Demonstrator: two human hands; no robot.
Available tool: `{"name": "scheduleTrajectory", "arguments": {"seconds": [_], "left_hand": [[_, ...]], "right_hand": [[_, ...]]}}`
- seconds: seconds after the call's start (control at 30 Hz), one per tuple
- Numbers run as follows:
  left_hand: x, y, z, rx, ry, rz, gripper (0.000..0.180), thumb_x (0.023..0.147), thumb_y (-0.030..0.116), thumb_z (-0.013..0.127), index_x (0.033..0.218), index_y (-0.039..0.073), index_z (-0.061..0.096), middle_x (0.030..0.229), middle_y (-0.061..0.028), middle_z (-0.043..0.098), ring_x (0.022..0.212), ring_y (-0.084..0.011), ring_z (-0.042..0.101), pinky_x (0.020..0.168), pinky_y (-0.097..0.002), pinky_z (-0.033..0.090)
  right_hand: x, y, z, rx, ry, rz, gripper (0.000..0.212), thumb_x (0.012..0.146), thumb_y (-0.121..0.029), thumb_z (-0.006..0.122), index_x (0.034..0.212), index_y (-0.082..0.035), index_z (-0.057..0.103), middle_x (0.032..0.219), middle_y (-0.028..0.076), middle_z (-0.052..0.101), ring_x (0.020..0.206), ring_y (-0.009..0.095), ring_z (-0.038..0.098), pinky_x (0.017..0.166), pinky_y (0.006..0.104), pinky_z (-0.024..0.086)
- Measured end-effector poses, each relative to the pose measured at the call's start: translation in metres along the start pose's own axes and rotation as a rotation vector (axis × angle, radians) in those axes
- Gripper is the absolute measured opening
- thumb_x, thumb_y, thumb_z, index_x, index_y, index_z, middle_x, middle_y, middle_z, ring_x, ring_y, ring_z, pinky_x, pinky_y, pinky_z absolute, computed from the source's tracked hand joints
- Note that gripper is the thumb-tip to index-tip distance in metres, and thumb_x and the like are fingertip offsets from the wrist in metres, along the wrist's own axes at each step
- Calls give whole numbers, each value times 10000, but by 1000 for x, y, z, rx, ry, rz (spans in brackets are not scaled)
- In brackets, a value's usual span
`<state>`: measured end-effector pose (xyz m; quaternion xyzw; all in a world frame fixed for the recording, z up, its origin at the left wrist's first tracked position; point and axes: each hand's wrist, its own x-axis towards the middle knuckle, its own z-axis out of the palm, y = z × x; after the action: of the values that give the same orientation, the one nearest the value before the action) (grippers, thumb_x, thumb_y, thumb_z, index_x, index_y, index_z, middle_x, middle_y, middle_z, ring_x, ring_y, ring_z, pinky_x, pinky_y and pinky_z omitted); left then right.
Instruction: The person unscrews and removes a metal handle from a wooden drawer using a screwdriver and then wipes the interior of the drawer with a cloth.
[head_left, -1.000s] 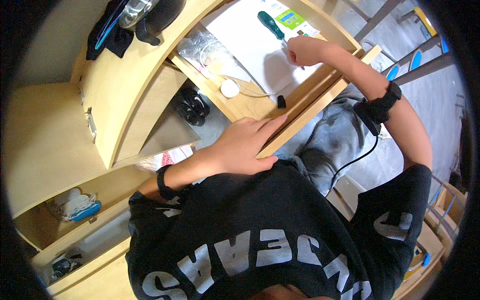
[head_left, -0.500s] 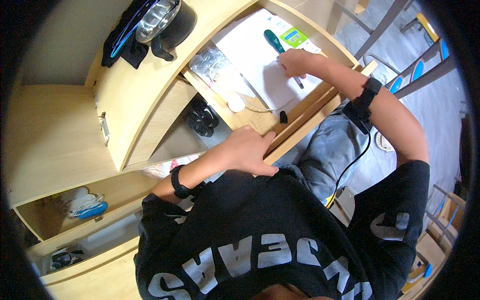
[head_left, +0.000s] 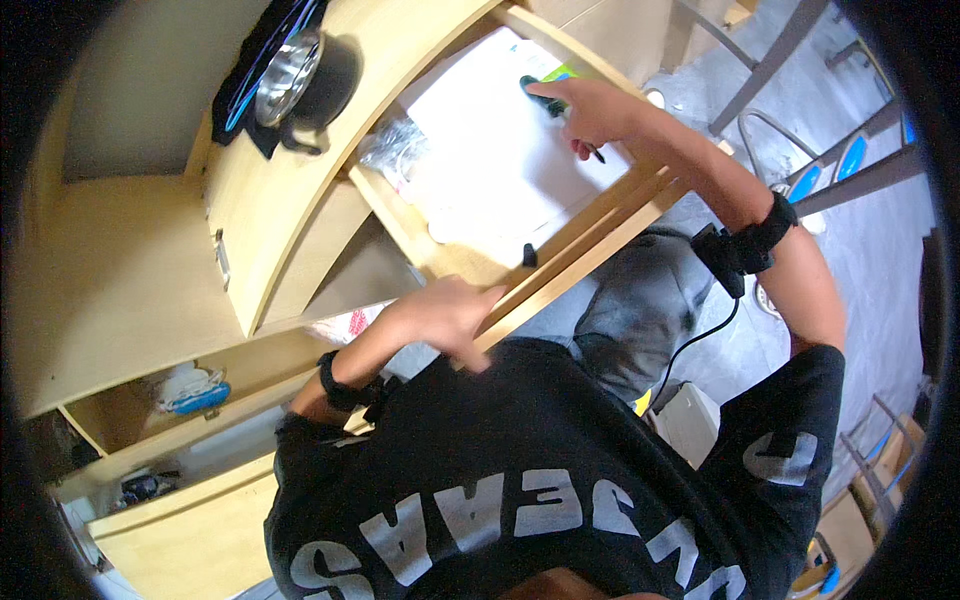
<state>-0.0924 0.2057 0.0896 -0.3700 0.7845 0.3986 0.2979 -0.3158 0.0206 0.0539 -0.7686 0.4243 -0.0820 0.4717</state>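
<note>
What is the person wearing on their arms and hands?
Both hands are bare, left and right. Each wrist has a black band: left band, right band with a small black box and a thin black cable. Short black sleeves.

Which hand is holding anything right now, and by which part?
The right hand grips a teal-handled screwdriver in the drawer, around its shaft end. The left hand holds nothing; it rests on the drawer's front edge.

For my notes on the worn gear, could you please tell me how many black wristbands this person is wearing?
2: one black wristband on the left wrist, by the drawer's front edge, and one black wristband on the right wrist, with a cable hanging from it. None seems hidden.
</note>
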Motion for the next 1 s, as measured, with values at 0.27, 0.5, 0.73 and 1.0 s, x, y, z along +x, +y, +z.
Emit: {"name": "scheduleTrajectory", "arguments": {"seconds": [0.27, 0.5, 0.73, 1.0], "left_hand": [[8, -13, 3, -159, -105, 50, 783, 654, 319, 795, 1214, -24, 367, 724, -155, 650, 689, -280, 669, 618, -343, 529], [6, 4, -58, -167, -289, 45, 787, 744, 253, 768, 1385, 62, 353, 1084, -145, 641, 977, -229, 634, 855, -354, 498], [7, 41, -189, -254, 449, 390, 408, 880, 254, 609, 1226, 45, 555, 1026, -122, 659, 965, -219, 635, 882, -362, 497], [159, 36, -248, -362, 539, 407, 262, 930, 188, 551, 1110, 8, 611, 965, -81, 673, 957, -138, 626, 877, -258, 467]], "right_hand": [[-68, 13, -36, 429, 54, -85, 587, 774, 68, 509, 1338, 135, 361, 754, 138, 633, 633, 194, 617, 594, 288, 507], [-122, 26, -44, 671, 413, -445, 392, 876, 2, 522, 1262, 46, 478, 855, 61, 624, 765, 134, 586, 721, 258, 489], [-144, 39, -90, 866, 653, -513, 352, 860, 15, 540, 1205, -13, 475, 854, 50, 604, 730, 118, 602, 647, 219, 489], [-107, 117, -89, 1119, 681, -524, 147, 856, -41, 583, 969, -68, 492, 878, 79, 617, 866, 215, 650, 753, 307, 536]]}}
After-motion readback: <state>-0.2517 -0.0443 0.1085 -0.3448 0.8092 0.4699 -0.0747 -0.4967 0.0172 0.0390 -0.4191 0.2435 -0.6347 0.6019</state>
